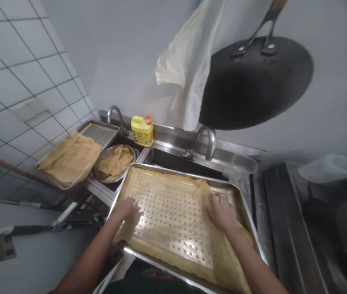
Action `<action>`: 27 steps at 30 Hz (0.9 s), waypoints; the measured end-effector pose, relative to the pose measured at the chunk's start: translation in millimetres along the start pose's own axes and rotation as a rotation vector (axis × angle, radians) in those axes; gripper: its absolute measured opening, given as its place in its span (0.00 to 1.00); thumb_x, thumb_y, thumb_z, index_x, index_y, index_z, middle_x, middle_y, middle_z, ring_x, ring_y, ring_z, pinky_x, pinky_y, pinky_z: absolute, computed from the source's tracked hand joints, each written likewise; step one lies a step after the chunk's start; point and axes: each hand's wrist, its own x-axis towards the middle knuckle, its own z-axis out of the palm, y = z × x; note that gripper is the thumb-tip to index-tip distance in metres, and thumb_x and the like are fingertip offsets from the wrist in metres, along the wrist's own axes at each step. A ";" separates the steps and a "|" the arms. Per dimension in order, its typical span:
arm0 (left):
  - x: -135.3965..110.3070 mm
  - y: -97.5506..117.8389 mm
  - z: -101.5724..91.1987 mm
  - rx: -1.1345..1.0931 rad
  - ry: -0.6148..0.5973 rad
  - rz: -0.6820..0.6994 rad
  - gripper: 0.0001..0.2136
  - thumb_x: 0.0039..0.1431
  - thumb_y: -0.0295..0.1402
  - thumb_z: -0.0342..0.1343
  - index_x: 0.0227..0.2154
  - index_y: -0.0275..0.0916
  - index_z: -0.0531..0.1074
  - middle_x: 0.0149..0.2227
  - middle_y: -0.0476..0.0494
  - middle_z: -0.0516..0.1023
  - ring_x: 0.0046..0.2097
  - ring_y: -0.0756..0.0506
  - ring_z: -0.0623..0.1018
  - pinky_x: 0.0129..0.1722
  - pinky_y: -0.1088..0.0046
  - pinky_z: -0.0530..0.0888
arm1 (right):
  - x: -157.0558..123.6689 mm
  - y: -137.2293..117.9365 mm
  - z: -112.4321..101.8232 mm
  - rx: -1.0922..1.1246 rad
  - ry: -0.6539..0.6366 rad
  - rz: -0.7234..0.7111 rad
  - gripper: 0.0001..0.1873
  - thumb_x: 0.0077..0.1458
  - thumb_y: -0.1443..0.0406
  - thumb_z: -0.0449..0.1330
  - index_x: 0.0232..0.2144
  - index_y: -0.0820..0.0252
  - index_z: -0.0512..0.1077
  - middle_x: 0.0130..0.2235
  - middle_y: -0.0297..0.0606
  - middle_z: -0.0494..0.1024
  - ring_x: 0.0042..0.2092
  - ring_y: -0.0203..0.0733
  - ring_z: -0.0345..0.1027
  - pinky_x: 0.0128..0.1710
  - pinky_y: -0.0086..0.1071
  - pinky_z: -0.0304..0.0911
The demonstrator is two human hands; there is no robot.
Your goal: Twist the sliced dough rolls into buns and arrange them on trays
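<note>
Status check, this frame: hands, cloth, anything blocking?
Left grip at cloth's left side; right grip by its fold. Cloth lies in perforated tray. Faucet, yellow jug beyond tray.

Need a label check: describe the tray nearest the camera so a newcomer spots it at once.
From the grey wall, drop to the right-hand faucet. In front lies a wide, perforated metal tray with tan sheeting. Unlike the far-left tray, it has the left hand and right hand over it.

Tray (pixel 254 228) before the sink (pixel 185 164), cloth (pixel 227 257) in it.
Over to its left, a bowl (pixel 108 156); behind, a jug (pixel 143 134).
</note>
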 end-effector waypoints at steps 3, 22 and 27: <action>46.7 7.6 -7.7 0.015 0.068 0.065 0.26 0.52 0.46 0.49 0.51 0.37 0.62 0.57 0.38 0.61 0.58 0.44 0.60 0.54 0.73 0.58 | 13.3 -6.6 14.3 0.004 -0.087 -0.071 0.13 0.55 0.63 0.50 0.41 0.64 0.66 0.45 0.48 0.66 0.47 0.48 0.59 0.43 0.36 0.54; 94.7 -5.4 5.3 0.291 0.363 0.033 0.27 0.54 0.44 0.46 0.52 0.31 0.58 0.52 0.27 0.61 0.54 0.34 0.61 0.47 0.61 0.63 | -97.2 -21.3 -13.6 0.108 -0.221 0.335 0.13 0.53 0.65 0.51 0.42 0.65 0.65 0.44 0.49 0.65 0.44 0.46 0.61 0.39 0.34 0.58; 89.9 -2.5 -5.3 0.276 0.375 -0.059 0.23 0.57 0.39 0.42 0.50 0.27 0.61 0.48 0.27 0.63 0.51 0.35 0.63 0.44 0.61 0.65 | -160.3 -32.9 1.6 0.120 -0.420 0.372 0.19 0.52 0.66 0.51 0.48 0.61 0.62 0.49 0.47 0.63 0.50 0.49 0.57 0.41 0.35 0.58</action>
